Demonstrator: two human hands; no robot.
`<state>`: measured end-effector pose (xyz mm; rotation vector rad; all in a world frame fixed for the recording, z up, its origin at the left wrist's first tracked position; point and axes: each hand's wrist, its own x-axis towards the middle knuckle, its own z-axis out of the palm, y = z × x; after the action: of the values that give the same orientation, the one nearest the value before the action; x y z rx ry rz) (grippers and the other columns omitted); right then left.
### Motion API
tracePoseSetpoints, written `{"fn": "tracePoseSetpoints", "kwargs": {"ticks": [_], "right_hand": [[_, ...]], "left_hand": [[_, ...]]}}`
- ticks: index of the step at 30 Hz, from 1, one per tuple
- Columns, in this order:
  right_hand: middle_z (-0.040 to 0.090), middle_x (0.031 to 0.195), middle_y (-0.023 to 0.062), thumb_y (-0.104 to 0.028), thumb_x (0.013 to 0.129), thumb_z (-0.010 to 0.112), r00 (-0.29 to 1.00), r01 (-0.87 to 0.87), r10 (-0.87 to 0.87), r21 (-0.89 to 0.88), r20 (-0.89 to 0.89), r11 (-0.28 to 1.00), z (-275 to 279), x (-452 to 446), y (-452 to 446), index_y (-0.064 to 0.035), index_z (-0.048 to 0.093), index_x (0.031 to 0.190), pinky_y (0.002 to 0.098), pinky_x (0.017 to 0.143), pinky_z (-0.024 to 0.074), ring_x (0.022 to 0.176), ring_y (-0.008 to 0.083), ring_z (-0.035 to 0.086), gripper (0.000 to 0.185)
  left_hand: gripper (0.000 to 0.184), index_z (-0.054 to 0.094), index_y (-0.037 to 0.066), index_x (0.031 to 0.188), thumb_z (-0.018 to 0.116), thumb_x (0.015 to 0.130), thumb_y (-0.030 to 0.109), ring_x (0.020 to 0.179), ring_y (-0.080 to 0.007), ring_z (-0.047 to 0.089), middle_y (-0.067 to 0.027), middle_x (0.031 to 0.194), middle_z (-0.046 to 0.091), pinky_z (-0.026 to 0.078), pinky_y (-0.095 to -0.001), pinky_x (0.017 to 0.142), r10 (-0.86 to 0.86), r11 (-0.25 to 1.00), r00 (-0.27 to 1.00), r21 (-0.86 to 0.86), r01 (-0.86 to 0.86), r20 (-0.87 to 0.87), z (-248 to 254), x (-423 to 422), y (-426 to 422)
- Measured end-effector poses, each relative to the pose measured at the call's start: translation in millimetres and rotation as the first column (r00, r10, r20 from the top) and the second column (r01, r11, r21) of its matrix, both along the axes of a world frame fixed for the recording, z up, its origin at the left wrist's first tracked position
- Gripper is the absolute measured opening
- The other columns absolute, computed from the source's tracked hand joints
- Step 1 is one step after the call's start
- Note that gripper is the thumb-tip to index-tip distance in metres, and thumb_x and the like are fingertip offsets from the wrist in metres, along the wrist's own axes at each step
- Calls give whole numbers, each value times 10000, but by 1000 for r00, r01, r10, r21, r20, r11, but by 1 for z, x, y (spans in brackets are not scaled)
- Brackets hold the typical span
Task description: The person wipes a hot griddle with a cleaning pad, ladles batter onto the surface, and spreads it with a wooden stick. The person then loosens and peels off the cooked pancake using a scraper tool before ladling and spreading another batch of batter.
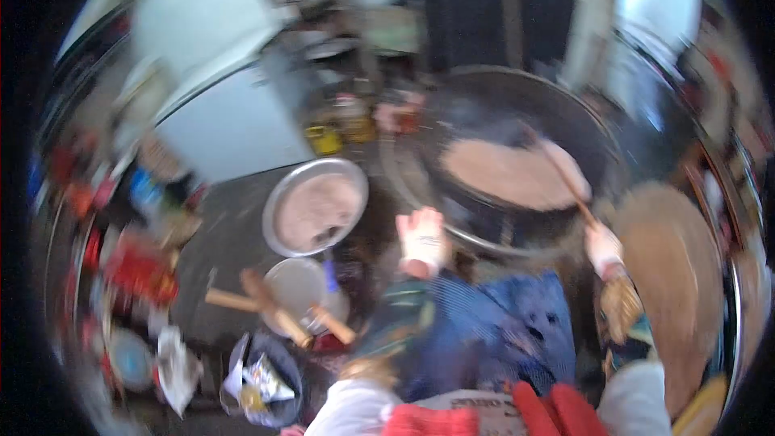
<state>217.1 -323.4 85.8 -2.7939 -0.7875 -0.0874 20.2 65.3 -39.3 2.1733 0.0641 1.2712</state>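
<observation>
A large round wok sits before me with a pinkish-brown mass spread inside it. My right hand, in a pale glove, is closed round the lower end of a long wooden stick. The stick's far end reaches into the wok at the edge of the mass; whether it has a blade or paddle there is blurred. My left hand, also gloved, is at the wok's near left rim with its fingers stretched out. I see nothing held in it, and contact with the rim is unclear.
A metal basin of similar pinkish mass stands left of the wok. Nearer me is a pale bucket with wooden pieces across it. A bin holds wrappers. A large brown round board is at my right.
</observation>
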Motion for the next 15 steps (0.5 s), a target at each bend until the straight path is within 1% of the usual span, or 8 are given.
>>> {"fn": "tracePoseSetpoints", "kwargs": {"ticks": [1, 2, 3, 6, 8, 10, 12, 15], "right_hand": [[643, 894, 185, -216, 917, 452, 981, 194, -195, -62, -16, 979, 1, 6, 9, -45, 589, 899, 489, 733, 493, 832, 360, 619, 219], [635, 850, 211, -266, 932, 437, 990, 77, -74, -28, 121, 997, -23, 21, 6, -36, 554, 950, 514, 729, 479, 827, 389, 611, 258], [621, 927, 260, -345, 937, 431, 994, 84, -76, -103, 82, 991, -27, 25, 8, -13, 512, 1092, 521, 769, 461, 851, 439, 589, 375], [630, 827, 229, -331, 942, 441, 975, 36, 11, -209, 223, 977, -54, 26, 1, -43, 515, 977, 497, 704, 481, 791, 417, 606, 300], [635, 833, 226, -339, 942, 442, 978, 174, -145, -201, 152, 964, -49, 42, -1, -43, 512, 983, 497, 690, 482, 773, 418, 610, 307], [641, 830, 225, -326, 941, 447, 980, 150, -124, -166, 153, 975, -40, 27, 10, -37, 522, 968, 492, 684, 487, 768, 408, 619, 299], [646, 824, 221, -313, 937, 459, 953, 54, -1, -166, 304, 985, -42, 20, 17, -31, 544, 951, 486, 676, 492, 765, 392, 627, 295], [643, 829, 232, -313, 929, 468, 973, 129, -82, -212, 216, 969, -47, 36, 3, -27, 570, 965, 481, 686, 490, 777, 393, 623, 306]], "left_hand": [[330, 554, 109, 936, 599, 619, 189, 885, -228, 507, -57, 994, 545, 336, -457, 810, 610, 711, 744, 602, -364, -271, 72, -19, -35], [344, 561, 81, 949, 599, 620, 173, 921, -235, 498, -70, 984, 540, 324, -491, 837, 655, 669, 728, 602, -435, -202, 76, -17, -34], [354, 564, 62, 967, 595, 633, 175, 956, -248, 491, -83, 1012, 542, 319, -499, 867, 616, 752, 674, 557, -351, -408, 93, -18, -40], [423, 565, 8, 1043, 598, 672, 208, 1075, -294, 461, -125, 1105, 543, 276, -513, 997, 276, 958, 600, 265, -109, -751, 128, -9, -93], [510, 543, -27, 1154, 569, 723, 245, 1205, -321, 423, -161, 1258, 507, 187, -509, 1094, 204, 949, 630, 310, 63, -750, 130, -10, -144], [599, 445, -55, 1293, 500, 788, 263, 1322, -326, 336, -196, 1377, 422, 97, -503, 1136, 306, 878, 649, 470, 90, -696, 73, 0, -173], [600, 359, -67, 1360, 419, 846, 236, 1370, -332, 271, -211, 1438, 349, 72, -510, 1141, 280, 899, 567, 418, 127, -774, 95, -11, -178], [543, 362, -75, 1352, 371, 873, 179, 1364, -347, 273, -215, 1427, 360, 76, -517, 1143, 351, 858, 615, 505, 92, -707, 70, -4, -174]]}}
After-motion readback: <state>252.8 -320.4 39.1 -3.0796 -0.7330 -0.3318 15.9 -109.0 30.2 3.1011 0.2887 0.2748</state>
